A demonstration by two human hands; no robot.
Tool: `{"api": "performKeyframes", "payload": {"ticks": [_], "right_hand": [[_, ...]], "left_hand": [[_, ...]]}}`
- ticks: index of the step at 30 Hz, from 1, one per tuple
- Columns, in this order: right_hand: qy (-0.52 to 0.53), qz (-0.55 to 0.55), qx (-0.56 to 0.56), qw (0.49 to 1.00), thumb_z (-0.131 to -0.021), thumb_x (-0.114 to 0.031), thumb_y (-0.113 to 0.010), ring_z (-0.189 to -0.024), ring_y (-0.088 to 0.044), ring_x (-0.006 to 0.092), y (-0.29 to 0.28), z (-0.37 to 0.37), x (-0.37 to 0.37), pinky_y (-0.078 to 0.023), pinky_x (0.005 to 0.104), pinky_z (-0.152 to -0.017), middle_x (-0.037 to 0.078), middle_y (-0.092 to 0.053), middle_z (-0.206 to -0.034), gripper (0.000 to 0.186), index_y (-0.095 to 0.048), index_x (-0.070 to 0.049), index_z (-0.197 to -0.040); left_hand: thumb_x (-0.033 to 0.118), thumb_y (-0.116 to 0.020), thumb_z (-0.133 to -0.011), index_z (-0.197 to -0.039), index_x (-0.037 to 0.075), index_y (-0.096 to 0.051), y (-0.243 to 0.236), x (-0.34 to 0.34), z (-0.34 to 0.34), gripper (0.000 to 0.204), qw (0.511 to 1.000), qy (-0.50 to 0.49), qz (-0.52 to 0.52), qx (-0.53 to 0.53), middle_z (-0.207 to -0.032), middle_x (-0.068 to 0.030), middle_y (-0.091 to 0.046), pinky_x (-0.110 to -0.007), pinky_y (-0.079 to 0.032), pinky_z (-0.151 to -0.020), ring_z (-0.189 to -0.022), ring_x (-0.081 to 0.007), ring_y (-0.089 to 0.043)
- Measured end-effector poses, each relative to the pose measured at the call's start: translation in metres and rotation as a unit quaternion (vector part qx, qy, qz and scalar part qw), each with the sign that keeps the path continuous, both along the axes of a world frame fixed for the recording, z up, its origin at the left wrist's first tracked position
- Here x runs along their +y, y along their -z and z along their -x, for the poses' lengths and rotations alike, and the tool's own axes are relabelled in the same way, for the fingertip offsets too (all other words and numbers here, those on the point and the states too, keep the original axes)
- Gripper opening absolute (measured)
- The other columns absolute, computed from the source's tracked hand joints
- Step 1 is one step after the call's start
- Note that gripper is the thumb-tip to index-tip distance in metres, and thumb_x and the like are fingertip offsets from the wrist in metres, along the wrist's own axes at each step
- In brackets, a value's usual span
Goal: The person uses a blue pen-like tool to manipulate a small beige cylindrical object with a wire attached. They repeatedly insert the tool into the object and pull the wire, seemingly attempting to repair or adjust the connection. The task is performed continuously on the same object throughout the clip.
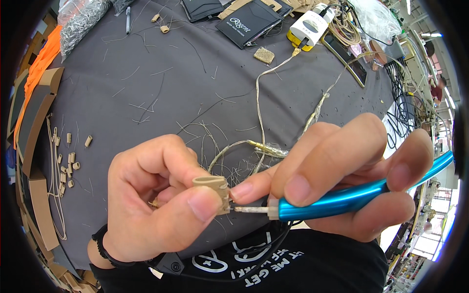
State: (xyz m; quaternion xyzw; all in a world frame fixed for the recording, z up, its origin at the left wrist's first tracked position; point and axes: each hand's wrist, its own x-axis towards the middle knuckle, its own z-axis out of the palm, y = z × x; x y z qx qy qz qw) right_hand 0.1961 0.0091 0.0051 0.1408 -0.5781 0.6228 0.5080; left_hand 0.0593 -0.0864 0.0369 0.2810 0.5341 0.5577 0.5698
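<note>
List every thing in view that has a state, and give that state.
Left hand, closed on tan loop
Right hand, closed around blue tool
Tan loop, folded, hollow showing
Blue tool, pointing left
White box, black plug inserted
Clear bag, holding metal bits
Pen, lying flat

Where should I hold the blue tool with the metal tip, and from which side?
Probably best by the blue barrel, from the right, behind the pale collar, as the right hand does: the barrel is long and rounded, while the thin metal tip points left toward the tan loop.
</note>
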Motion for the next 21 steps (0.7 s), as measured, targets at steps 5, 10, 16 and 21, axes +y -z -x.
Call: {"api": "performKeyframes", "payload": {"ticks": [5, 10, 16, 21], "right_hand": [[0.002, -0.006, -0.009, 1.000, -0.088, -0.033, -0.025, -0.057, -0.049, 0.0262, -0.0042, -0.0035, 0.0003, -0.052, 0.0489, -0.057, 0.019, -0.043, -0.081, 0.031, -0.024, -0.013, -0.112], [-0.004, -0.002, -0.015, 1.000, -0.088, -0.033, -0.025, -0.057, -0.049, 0.0261, -0.0033, -0.0030, 0.0022, -0.052, 0.0488, -0.057, 0.019, -0.043, -0.081, 0.031, -0.024, -0.014, -0.113], [-0.005, 0.000, -0.019, 1.000, -0.088, -0.033, -0.024, -0.057, -0.049, 0.0259, -0.0050, -0.0029, 0.0012, -0.052, 0.0487, -0.057, 0.019, -0.043, -0.081, 0.032, -0.024, -0.014, -0.114], [-0.011, 0.009, -0.020, 1.000, -0.088, -0.033, -0.024, -0.057, -0.050, 0.0258, -0.0043, -0.0014, 0.0012, -0.052, 0.0486, -0.057, 0.018, -0.043, -0.081, 0.032, -0.024, -0.014, -0.114]], "left_hand": [[0.021, -0.063, -0.063, -0.060, 0.007, -0.040, -0.0022, 0.0007, -0.0005, 0.027, 1.000, 0.007, 0.003, -0.003, -0.050, 0.0023, -0.039, -0.018, -0.025, -0.045, -0.046, -0.0040, -0.032], [0.023, -0.064, -0.063, -0.060, 0.007, -0.040, -0.0007, 0.0005, -0.0008, 0.029, 1.000, 0.002, 0.002, -0.002, -0.050, 0.0023, -0.039, -0.018, -0.026, -0.045, -0.046, -0.0040, -0.032], [0.025, -0.065, -0.062, -0.060, 0.007, -0.040, -0.0016, 0.0009, -0.0015, 0.030, 1.000, 0.003, 0.003, 0.006, -0.050, 0.0024, -0.039, -0.018, -0.026, -0.044, -0.045, -0.0040, -0.032], [0.025, -0.064, -0.063, -0.060, 0.008, -0.039, -0.0016, 0.0012, -0.0016, 0.031, 1.000, 0.002, 0.010, 0.011, -0.050, 0.0023, -0.038, -0.019, -0.025, -0.044, -0.045, -0.0040, -0.031]]}}
